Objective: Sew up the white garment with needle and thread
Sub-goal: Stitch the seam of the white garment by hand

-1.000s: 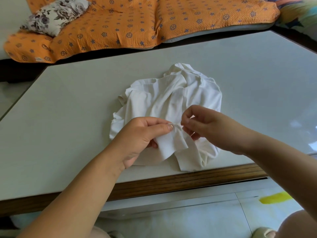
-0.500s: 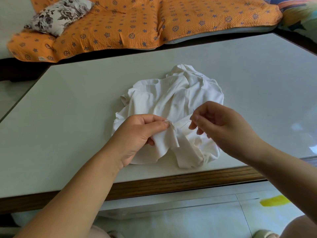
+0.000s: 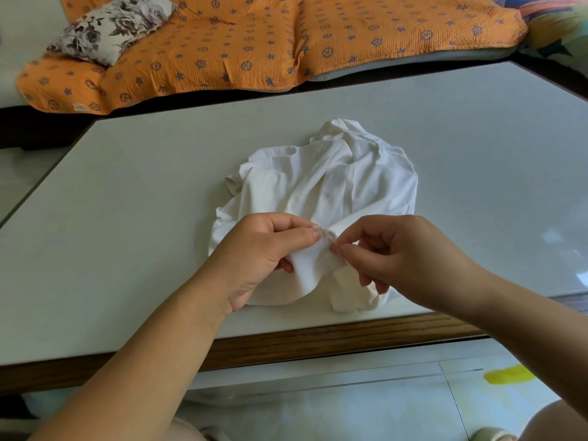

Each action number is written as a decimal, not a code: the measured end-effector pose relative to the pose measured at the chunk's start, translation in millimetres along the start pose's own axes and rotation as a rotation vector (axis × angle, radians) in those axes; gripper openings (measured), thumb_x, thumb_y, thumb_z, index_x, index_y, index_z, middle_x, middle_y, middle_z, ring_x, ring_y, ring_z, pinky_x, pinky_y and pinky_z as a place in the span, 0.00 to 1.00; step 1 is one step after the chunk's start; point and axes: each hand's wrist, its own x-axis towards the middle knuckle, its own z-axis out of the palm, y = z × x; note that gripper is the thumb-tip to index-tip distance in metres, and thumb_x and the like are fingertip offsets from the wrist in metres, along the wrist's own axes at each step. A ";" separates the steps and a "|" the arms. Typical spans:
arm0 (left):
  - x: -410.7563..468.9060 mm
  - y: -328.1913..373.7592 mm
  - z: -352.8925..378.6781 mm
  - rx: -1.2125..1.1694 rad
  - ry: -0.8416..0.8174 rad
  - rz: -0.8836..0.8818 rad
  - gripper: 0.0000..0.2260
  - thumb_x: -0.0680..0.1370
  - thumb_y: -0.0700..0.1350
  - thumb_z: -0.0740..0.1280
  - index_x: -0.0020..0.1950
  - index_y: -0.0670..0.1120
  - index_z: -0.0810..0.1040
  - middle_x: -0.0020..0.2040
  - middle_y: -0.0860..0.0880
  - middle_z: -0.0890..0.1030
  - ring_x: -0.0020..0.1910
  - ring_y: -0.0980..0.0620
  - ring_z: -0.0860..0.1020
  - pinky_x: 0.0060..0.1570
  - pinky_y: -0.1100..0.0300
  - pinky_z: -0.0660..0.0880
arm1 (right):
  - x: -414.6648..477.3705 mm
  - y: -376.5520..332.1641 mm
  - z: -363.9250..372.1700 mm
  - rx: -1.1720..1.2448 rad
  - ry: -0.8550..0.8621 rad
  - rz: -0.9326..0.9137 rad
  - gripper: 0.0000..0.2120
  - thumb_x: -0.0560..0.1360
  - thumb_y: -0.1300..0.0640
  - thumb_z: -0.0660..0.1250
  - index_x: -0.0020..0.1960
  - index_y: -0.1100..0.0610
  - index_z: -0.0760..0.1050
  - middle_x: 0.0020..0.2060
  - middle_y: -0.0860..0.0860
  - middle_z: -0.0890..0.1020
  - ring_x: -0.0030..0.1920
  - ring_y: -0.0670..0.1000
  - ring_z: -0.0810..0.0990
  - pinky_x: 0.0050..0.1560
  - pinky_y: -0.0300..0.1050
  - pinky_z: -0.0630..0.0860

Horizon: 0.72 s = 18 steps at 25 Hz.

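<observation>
far left: a grey-and-white floral pillow [image 3: 108, 30] lies on a quilted orange cover with blue star prints [image 3: 254, 43], behind the table.
table: a pale grey smooth table with a brown wooden front edge [image 3: 127, 218].
left hand: the left hand [image 3: 264, 259] grips a raised fold of cloth, thumb and forefinger pinching its bunched edge.
garment: the crumpled white cotton garment [image 3: 334, 186] lies mid-table, toward the near edge.
needle: a thin metal needle [image 3: 334, 241] shows as a faint sliver at the fold; the thread is too fine to see.
right hand: the right hand [image 3: 410, 262] pinches the needle, just beside the left fingertips, its other fingers curled.
floor, right: a yellow streak [image 3: 509, 375] on pale tiles.
</observation>
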 end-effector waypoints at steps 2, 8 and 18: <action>0.1 -0.7 -1.2 -0.008 -0.013 -0.007 0.06 0.69 0.46 0.75 0.43 0.47 0.87 0.42 0.47 0.84 0.44 0.48 0.77 0.43 0.57 0.72 | 1.5 0.0 0.2 0.005 0.000 0.015 0.07 0.76 0.51 0.68 0.40 0.46 0.79 0.25 0.45 0.80 0.24 0.42 0.76 0.33 0.33 0.74; 0.4 -0.7 -1.5 -0.028 -0.027 -0.015 0.07 0.66 0.49 0.73 0.41 0.49 0.87 0.41 0.49 0.84 0.44 0.49 0.76 0.41 0.59 0.73 | 1.8 0.0 1.4 0.037 0.019 0.034 0.06 0.77 0.51 0.68 0.41 0.47 0.78 0.25 0.46 0.80 0.23 0.43 0.76 0.33 0.38 0.76; 0.4 -1.4 -0.7 -0.023 -0.040 -0.030 0.10 0.65 0.48 0.78 0.44 0.46 0.87 0.42 0.47 0.84 0.45 0.47 0.76 0.44 0.55 0.72 | 1.6 -2.9 -1.1 0.063 -0.023 0.072 0.07 0.77 0.51 0.68 0.40 0.48 0.78 0.26 0.48 0.81 0.24 0.44 0.75 0.35 0.40 0.76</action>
